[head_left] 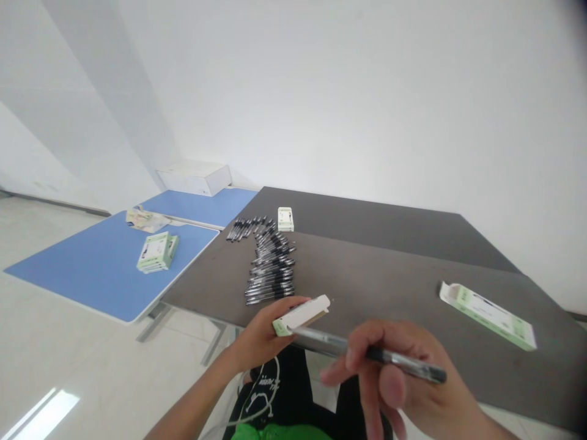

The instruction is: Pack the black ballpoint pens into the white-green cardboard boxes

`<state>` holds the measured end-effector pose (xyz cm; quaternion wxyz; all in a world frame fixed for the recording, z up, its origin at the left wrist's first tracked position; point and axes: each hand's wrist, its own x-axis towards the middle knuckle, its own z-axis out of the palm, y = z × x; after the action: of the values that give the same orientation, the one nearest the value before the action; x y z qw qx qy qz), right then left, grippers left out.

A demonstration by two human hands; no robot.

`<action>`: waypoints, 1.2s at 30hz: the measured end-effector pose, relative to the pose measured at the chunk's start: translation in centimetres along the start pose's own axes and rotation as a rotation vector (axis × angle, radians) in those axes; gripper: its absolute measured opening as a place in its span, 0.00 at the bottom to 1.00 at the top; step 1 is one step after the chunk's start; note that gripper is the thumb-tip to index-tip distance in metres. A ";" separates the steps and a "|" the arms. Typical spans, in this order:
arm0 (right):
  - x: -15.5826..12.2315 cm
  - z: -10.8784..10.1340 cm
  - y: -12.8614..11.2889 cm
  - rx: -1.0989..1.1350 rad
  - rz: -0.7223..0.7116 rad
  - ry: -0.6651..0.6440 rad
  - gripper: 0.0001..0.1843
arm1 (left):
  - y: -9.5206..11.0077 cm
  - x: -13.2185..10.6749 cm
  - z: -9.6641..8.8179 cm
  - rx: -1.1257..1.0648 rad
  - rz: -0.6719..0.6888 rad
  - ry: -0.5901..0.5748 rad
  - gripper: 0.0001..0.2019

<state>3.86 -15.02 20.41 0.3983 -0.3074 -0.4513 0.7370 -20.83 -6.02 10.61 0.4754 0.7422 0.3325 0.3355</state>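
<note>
Holding carton (301,315) left, seemingly gel pen (406,360) right

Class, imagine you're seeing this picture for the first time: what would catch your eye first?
The long column of black pens on the dark table stands out first. In the foreground, the right hand holds a pen beside a small white box in the left hand. Further left, a blue table carries a stack of boxes.

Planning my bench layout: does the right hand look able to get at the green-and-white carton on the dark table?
Probably yes: nothing lies on the dark table between the right hand and the green-and-white carton. The hand is holding a pen, though, which may hamper gripping.
</note>
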 end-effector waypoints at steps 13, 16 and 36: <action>-0.6 -0.2 -0.8 -0.406 -0.172 0.264 0.28 | 0.0 -0.7 -0.1 0.022 0.009 -0.062 0.26; -0.9 -0.2 -1.2 -0.516 -0.261 0.286 0.26 | -0.6 -0.9 0.1 0.041 0.009 -0.067 0.25; 5.4 -1.6 2.3 -0.820 -0.497 0.392 0.40 | -0.2 -1.5 1.4 -0.124 -0.102 0.015 0.20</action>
<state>1.73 -10.35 17.15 0.4851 -0.4539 -0.6794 0.3115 -20.61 -7.85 9.72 0.5343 0.6910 0.3521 0.3364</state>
